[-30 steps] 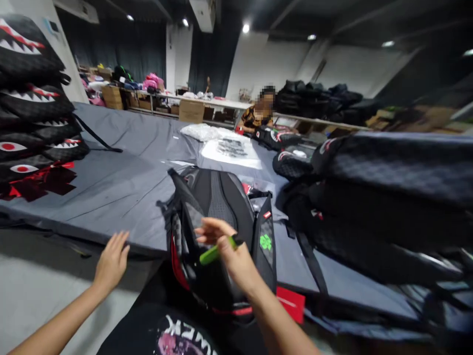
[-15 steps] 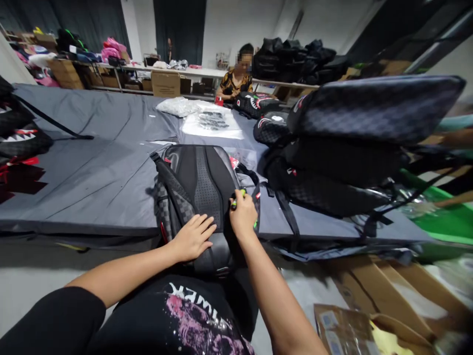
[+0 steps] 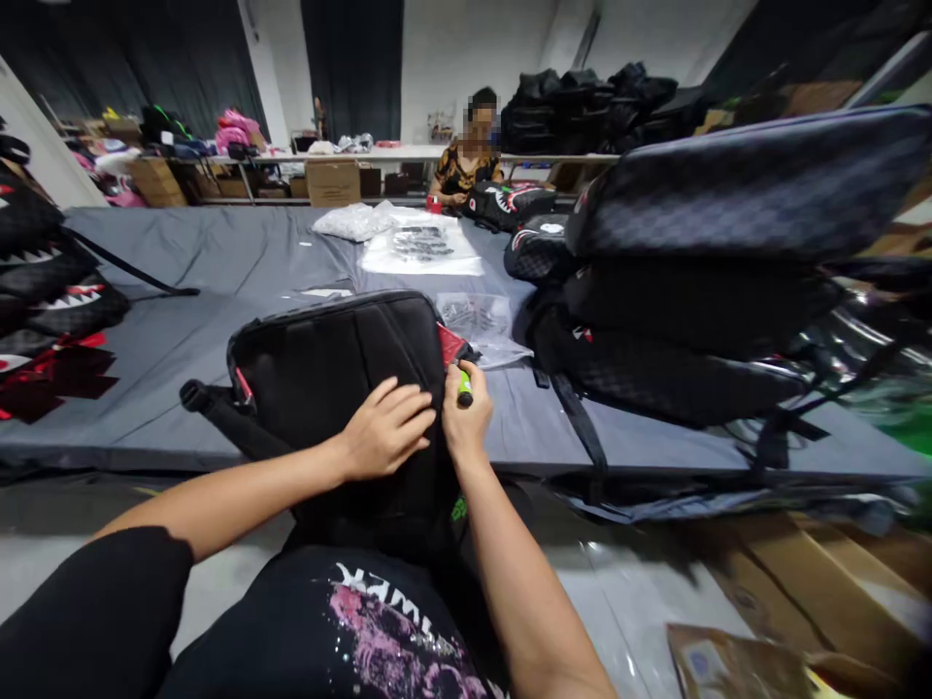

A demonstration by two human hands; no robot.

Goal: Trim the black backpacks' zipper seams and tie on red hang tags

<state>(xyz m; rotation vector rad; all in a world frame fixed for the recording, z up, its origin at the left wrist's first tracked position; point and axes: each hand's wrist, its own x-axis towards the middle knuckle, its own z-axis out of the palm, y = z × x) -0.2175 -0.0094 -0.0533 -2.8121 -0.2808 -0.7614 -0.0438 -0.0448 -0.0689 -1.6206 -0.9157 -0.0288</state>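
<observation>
A black backpack [image 3: 320, 369] lies at the near edge of the grey-covered table [image 3: 182, 320], with a strap trailing to its left. My left hand [image 3: 385, 427] rests on the backpack's near right part, its fingers curled against the fabric. Right beside it, my right hand [image 3: 466, 422] is closed round a green marker [image 3: 464, 386] whose tip points up at the backpack's right edge. A red tag [image 3: 449, 342] sticks out there.
A tall stack of black checkered backpacks [image 3: 699, 282] fills the table's right side. More shark-mouth bags [image 3: 44, 291] are piled at the left. Clear plastic bags [image 3: 422, 248] lie mid-table. A person [image 3: 466, 165] sits at the far side. Cardboard [image 3: 735, 660] lies on the floor.
The backpack has been turned over: its padded back and straps no longer face up. My left hand moved right to meet my right hand, which still holds the marker.
</observation>
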